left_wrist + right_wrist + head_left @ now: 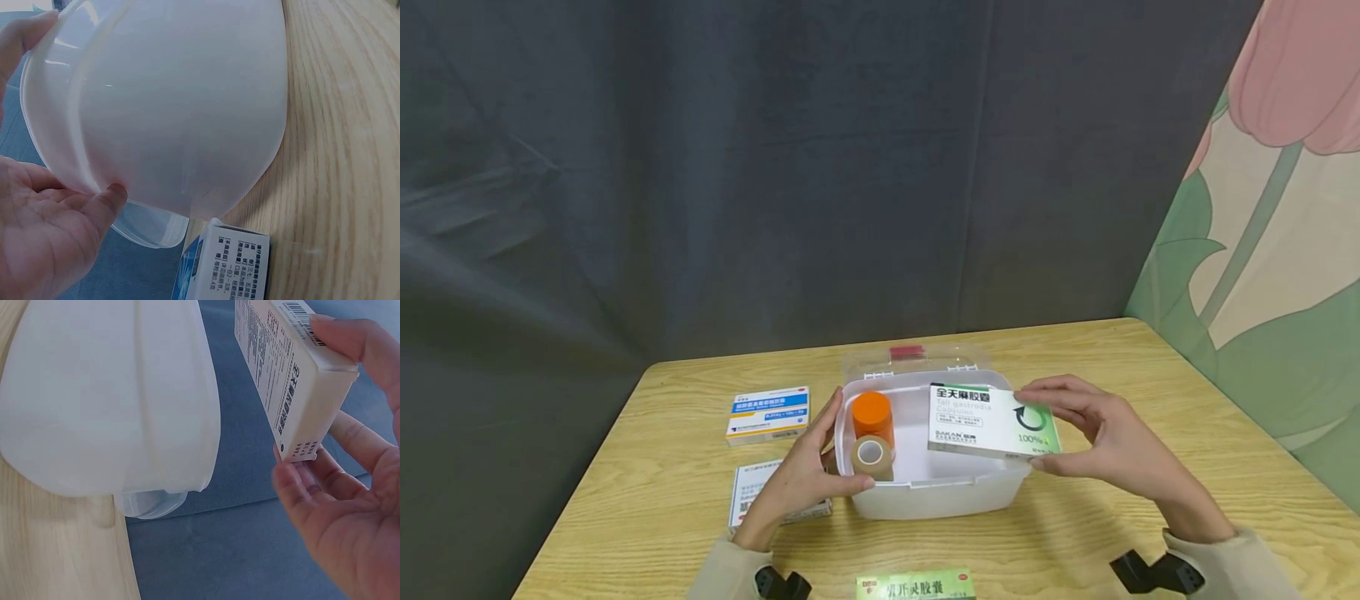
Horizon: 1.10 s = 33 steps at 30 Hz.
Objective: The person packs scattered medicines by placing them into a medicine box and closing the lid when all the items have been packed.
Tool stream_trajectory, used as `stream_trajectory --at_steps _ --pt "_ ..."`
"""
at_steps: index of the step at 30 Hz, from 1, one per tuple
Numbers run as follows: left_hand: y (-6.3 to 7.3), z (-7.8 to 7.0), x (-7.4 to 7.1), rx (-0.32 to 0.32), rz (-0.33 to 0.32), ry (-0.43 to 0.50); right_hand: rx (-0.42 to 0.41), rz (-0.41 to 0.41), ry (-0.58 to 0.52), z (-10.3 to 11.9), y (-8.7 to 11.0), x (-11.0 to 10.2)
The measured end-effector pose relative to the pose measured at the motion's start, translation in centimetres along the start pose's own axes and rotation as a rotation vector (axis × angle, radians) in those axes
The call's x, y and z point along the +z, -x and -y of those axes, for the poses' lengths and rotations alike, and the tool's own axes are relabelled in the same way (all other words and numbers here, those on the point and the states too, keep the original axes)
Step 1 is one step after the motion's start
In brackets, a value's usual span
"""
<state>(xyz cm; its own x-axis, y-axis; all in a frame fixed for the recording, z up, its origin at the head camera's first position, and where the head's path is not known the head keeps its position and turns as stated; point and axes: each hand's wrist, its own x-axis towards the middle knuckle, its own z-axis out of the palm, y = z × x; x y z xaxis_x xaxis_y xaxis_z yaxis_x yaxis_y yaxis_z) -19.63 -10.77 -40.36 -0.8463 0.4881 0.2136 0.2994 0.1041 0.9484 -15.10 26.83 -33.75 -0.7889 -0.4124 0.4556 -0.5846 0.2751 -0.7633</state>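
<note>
Capsule carton (977, 421) hangs tilted over the right part of the tub (936, 502), its outer end reaching past the tub's right wall. The right hand (1097, 437) has a narrow grip on that end, thumb at the lower edge and fingers at the upper. The left hand (808, 479) has a wider grip, spread round the tub's left end with the thumb on the front rim.

Putting the carton into the tub looks to be the step in hand; the next move would call for bringing that outer end inside the right wall and lowering it, with the tub held steady.

Inside the tub, towards its left wall, are an orange-topped bottle (872, 408) and, in front of that, a tape roll (880, 472). Behind the tub, its clear lid (865, 363) is swung back. Left of the tub on the table (647, 517) lie a blue-striped carton (767, 417) and, nearer the person, a white carton (756, 483). In front of the tub lies a green carton (916, 586), partly out of view.
</note>
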Motion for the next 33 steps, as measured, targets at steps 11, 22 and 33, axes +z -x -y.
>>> stream_trajectory --at_steps 11,22,33 --pt "0.0 -0.1 0.2 -0.005 -0.01 -0.015 0.014 -0.001 0.027 -0.3 -1.1 0.4" --pt "0.0 0.0 0.1 0.012 -0.006 -0.001 0.036 0.034 0.035 -1.1 -2.6 0.9" --pt "-0.1 0.0 0.3 0.021 -0.004 0.003 0.091 0.075 0.09 -1.6 -3.2 1.2"
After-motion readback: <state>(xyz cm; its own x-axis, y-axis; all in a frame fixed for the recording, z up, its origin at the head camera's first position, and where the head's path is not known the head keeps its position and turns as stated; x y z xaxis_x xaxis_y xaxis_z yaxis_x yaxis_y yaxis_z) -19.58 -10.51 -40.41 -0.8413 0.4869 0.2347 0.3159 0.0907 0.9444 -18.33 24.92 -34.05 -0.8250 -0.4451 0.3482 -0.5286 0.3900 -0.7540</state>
